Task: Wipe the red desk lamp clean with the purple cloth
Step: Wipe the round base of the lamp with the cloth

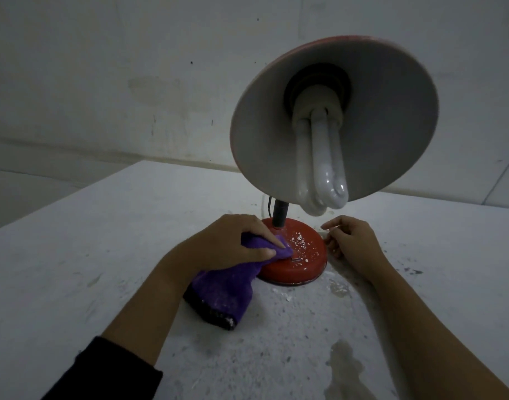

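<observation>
Cloth [221, 287] is clutched in left hand [233, 241] and pressed on lamp [293, 264] base, mid-table [103, 255] — white flecks remain, wiping barely begun. Right hand [351, 243] is loosely curled, holding nothing — beside base.

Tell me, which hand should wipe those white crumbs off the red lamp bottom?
The left hand. It already grips the purple cloth and presses it on the lamp base, right beside the white flakes. The right hand holds nothing and sits at the base's far edge.
</observation>
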